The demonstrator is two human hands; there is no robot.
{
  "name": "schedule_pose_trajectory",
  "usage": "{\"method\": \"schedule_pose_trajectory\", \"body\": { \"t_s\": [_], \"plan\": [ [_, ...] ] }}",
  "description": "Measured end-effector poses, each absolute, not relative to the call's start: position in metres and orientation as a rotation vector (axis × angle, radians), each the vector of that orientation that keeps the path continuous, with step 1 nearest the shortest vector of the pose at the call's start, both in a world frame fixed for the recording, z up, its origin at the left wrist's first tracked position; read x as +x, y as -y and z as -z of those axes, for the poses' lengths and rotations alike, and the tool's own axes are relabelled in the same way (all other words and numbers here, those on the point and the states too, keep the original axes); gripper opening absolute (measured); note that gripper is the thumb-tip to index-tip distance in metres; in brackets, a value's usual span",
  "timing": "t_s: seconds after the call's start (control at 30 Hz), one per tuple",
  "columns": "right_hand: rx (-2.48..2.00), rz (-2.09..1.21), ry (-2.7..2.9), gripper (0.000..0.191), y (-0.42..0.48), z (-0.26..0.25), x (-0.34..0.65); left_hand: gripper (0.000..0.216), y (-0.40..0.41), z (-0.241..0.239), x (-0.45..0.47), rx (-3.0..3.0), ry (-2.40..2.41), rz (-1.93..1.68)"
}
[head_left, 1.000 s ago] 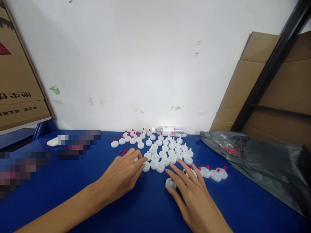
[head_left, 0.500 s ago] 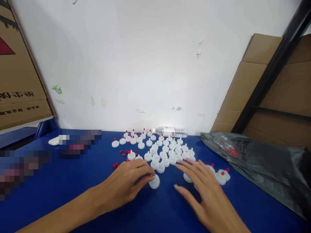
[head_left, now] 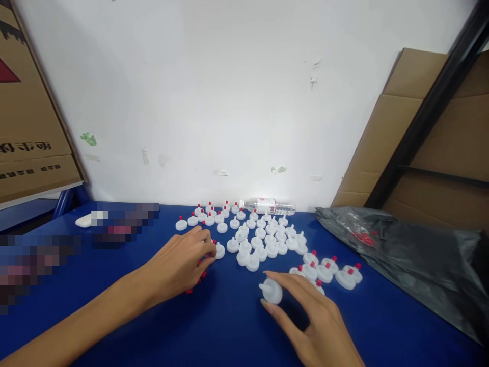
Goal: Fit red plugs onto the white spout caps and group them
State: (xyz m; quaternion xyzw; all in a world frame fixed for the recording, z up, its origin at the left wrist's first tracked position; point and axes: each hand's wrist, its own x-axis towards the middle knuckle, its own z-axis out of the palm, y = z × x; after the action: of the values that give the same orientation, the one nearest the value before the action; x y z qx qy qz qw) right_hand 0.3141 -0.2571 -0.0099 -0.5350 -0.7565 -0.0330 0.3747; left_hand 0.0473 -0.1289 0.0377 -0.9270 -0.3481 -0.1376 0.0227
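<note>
My right hand (head_left: 311, 316) grips a white nozzle cap (head_left: 272, 292) between thumb and forefinger; its bare spout points left. Over the small red tips (head_left: 204, 275) my left hand (head_left: 183, 262) is closed, thumb against fingers, and whatever it pinches is hidden. A white cap with a bare spout (head_left: 219, 251) stands just beyond its fingertips. In the middle of the blue table, several white nozzle caps (head_left: 260, 253) without red tips stand grouped. Beside my right hand are several caps wearing red tips (head_left: 324, 272).
Another group of red-tipped caps (head_left: 201, 216) stands at the back. A clear plastic bottle (head_left: 265, 206) lies against the wall. Grey plastic sheeting (head_left: 405, 260) covers the right side. Cardboard (head_left: 38, 127) rises at the left; a white object (head_left: 84, 220) lies near the back left.
My right hand has taken hold of the white nozzle cap that was by my left fingers. My left hand has moved left to the red tips.
</note>
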Motion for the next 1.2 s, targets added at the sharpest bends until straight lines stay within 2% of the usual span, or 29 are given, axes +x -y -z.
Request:
{"method": "schedule_pose_trajectory", "body": {
  "t_s": [0.33,0.6,0.87,0.97,1.2],
  "plan": [
    [-1.447,-0.061,2.043,0.038,0.256,0.013,0.312,0.017,0.132,-0.036,0.055,-2.861,1.232,0.072],
    [-1.46,-0.017,2.076,0.038,0.257,0.013,0.31,0.014,0.126,-0.039,0.05,-2.855,1.305,0.212],
    [-1.447,0.051,2.11,0.037,0.258,0.011,0.309,0.015,0.126,-0.035,0.055,-2.861,1.336,0.051],
    [-1.447,0.059,2.108,0.037,0.258,0.012,0.309,0.016,0.131,-0.038,0.056,-2.896,1.302,0.158],
    [-1.46,0.059,2.066,0.037,0.259,0.009,0.307,0.02,0.153,-0.037,0.07,-3.247,1.079,0.8]
  ]
}}
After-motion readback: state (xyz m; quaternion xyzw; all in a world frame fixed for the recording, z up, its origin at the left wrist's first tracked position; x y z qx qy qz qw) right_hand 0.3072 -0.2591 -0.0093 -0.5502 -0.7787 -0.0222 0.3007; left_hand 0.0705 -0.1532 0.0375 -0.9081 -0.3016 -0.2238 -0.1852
